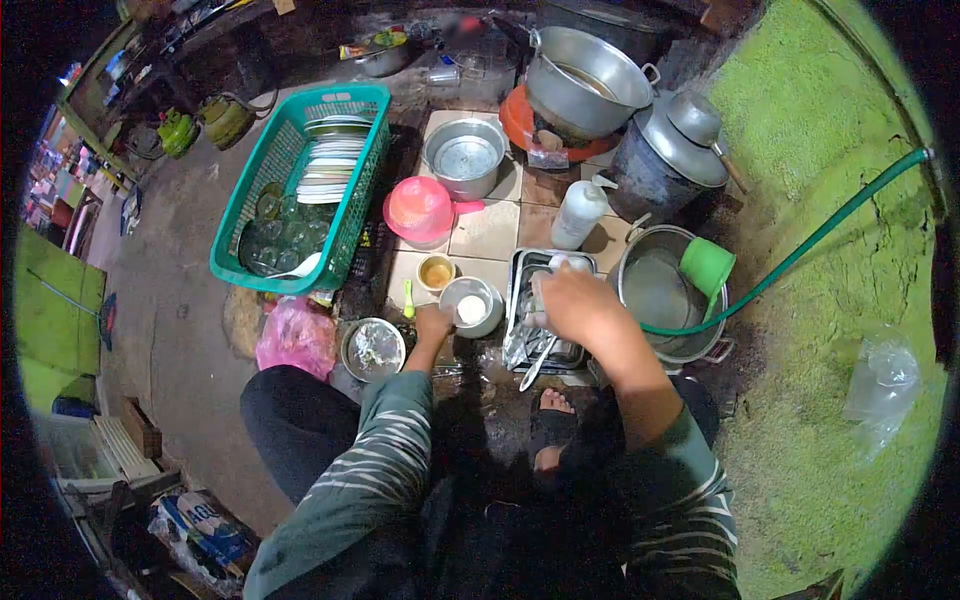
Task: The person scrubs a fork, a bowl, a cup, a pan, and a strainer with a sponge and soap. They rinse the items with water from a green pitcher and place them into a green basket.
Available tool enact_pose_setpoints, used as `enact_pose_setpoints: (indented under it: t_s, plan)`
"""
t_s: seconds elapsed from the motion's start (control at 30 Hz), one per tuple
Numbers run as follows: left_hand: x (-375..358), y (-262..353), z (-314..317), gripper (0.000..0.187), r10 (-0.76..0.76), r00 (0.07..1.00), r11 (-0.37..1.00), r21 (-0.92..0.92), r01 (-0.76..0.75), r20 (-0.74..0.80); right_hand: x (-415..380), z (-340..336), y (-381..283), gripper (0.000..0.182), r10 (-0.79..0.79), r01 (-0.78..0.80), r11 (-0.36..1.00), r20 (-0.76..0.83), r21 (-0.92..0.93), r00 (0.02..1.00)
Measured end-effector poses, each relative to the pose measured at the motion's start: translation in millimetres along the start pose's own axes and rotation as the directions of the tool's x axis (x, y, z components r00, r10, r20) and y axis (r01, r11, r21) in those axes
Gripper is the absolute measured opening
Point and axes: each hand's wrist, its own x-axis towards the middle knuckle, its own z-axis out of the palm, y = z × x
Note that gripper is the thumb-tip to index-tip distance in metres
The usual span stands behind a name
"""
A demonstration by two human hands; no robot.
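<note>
My left hand [432, 325] is closed at the left side of a small metal pot [492, 318], which has something round and whitish inside. Over a rectangular metal tray [512, 270] bends my right hand [578, 305], its fingers curled. A whitish bit shows near those fingertips, but what they hold is hidden. Cutlery lies in the tray, and a spoon [538, 362] leans over its near edge. Just behind the pot stands a small bowl [436, 272] with a brownish inside. A light green spoon-like tool [408, 298] lies to the left of my left hand.
At the left, a teal basket [222, 240] holds plates and glasses. A pink dipper [418, 210], a metal basin [430, 160] and a white pump bottle [580, 215] stand behind. On the right, a green hose [800, 262] runs into a large pot [640, 340] with a green dipper [708, 265].
</note>
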Motion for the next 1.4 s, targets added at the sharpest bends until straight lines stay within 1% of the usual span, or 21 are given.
enact_pose_setpoints:
  t_s: [0.13, 0.17, 0.27, 0.3, 0.33, 0.4, 0.43, 0.5, 0.6, 0.73, 0.83, 0.9, 0.93, 1.0, 1.13, 1.17, 1.2, 1.27, 1.33, 1.37, 1.4]
  plan:
    - [-18.5, -17.6, 30.5, 0.041, 0.044, 0.999, 0.992, 0.118, -0.041, -0.022, 7.7, 12.7, 1.7, 0.044, -0.056, 0.051, 0.996, 0.077, 0.075, 0.995]
    - [-9.0, -44.2, 48.3, 0.047, 0.242, 0.964, 0.857, 0.442, -0.266, 0.110, 6.3, 10.5, 1.3, 0.045, -0.072, 0.066, 0.996, 0.107, 0.064, 0.992]
    - [-3.1, -68.0, 63.3, 0.040, 0.215, 0.974, 0.843, 0.491, -0.221, 0.069, 7.7, 10.8, 2.5, 0.045, -0.038, 0.029, 0.997, 0.135, 0.070, 0.990]
    - [-11.0, -25.7, 38.7, 0.028, -0.248, 0.966, 0.960, 0.118, 0.255, -0.073, 5.7, -2.1, -2.0, 0.045, -0.017, 0.004, 0.998, 0.185, 0.069, 0.983]
    - [-5.6, -21.9, 32.0, 0.028, -0.251, 0.965, 0.959, 0.117, 0.258, -0.069, 6.3, -3.1, -0.8, 0.045, -0.017, 0.004, 0.998, 0.190, 0.069, 0.982]
    - [9.8, -25.2, 20.9, 0.026, 0.154, 0.953, 0.968, 0.235, -0.092, -0.262, 3.8, -0.5, 3.4, 0.043, -0.037, 0.023, 0.995, 0.134, 0.102, 0.990]
    - [19.7, -18.1, 10.5, 0.025, 0.136, 0.982, 0.967, 0.235, -0.102, -0.133, -1.9, 1.6, 5.0, 0.043, -0.034, 0.021, 0.995, 0.135, 0.100, 0.990]
    - [50.5, -48.4, 23.6, 0.024, 0.166, 0.986, 0.946, 0.283, -0.157, -0.008, -16.2, 4.5, 6.7, 0.042, -0.183, 0.184, 0.983, -0.201, -0.015, 0.962]
    - [80.6, -60.6, 19.5, 0.024, 0.270, 0.946, 0.858, 0.402, -0.320, 0.178, -17.0, -10.6, -2.3, 0.039, -0.107, 0.107, 0.993, -0.004, 0.056, 0.994]
    - [77.0, -79.1, 28.6, 0.024, 0.069, 0.981, 0.956, 0.268, -0.117, 0.180, -20.8, -8.2, -2.9, 0.040, -0.113, 0.109, 0.992, 0.062, 0.068, 0.992]
    - [57.0, -94.8, 40.7, 0.026, 0.169, 0.985, 0.978, 0.123, -0.172, 0.027, -18.0, -7.9, -4.6, 0.040, -0.059, 0.055, 0.998, 0.107, 0.042, 0.992]
    - [12.3, -69.0, 19.7, 0.031, -0.007, 0.993, 0.973, -0.229, -0.020, -0.117, -17.9, -8.5, -9.4, 0.040, -0.012, 0.007, 0.999, 0.148, 0.036, 0.989]
    - [-6.8, -66.0, 17.6, 0.031, -0.008, 0.993, 0.975, -0.222, -0.019, -0.120, -18.0, -10.6, -11.3, 0.040, -0.006, -0.002, 0.999, 0.157, 0.047, 0.988]
    - [-34.3, -62.1, 16.3, 0.033, -0.110, 0.891, 0.946, -0.323, -0.043, -0.441, -19.3, -19.0, -16.0, 0.040, 0.005, -0.014, 0.998, 0.149, 0.055, 0.989]
    - [-50.4, -96.2, 13.2, 0.032, -0.008, 0.739, 0.900, -0.326, -0.288, -0.673, -20.1, -14.7, -20.6, 0.042, -0.002, -0.009, 0.999, 0.235, 0.046, 0.972]
    - [-63.3, -91.4, 6.0, 0.030, -0.279, 0.747, 0.923, -0.383, 0.035, -0.603, -17.5, -2.8, -18.4, 0.042, -0.024, 0.015, 0.999, 0.203, 0.048, 0.979]
    - [-73.5, -86.0, -1.6, 0.029, -0.536, 0.664, 0.840, -0.412, 0.354, -0.522, -15.6, 5.8, -17.7, 0.041, -0.049, 0.041, 0.998, 0.174, 0.050, 0.984]
    - [-54.5, -116.2, 16.8, 0.029, -0.587, 0.590, 0.773, -0.600, 0.205, -0.555, -11.5, 9.8, -20.0, 0.041, -0.028, 0.019, 0.999, 0.212, 0.047, 0.977]
    - [-26.9, -176.8, 39.7, 0.024, -0.723, 0.631, 0.519, -0.825, 0.224, -0.283, -8.0, 10.1, -20.3, 0.041, -0.008, -0.003, 0.999, 0.248, 0.045, 0.969]
    - [-26.2, -164.6, 26.2, 0.031, -0.729, 0.683, -0.016, -0.998, 0.064, 0.055, -5.7, 9.1, -19.2, 0.038, -0.006, -0.009, 0.999, 0.286, 0.051, 0.958]
    - [-15.3, -148.4, 12.7, 0.033, -0.624, 0.759, -0.174, -0.980, 0.094, 0.184, -2.3, 8.5, -16.8, 0.034, -0.005, -0.013, 0.998, 0.322, 0.054, 0.947]
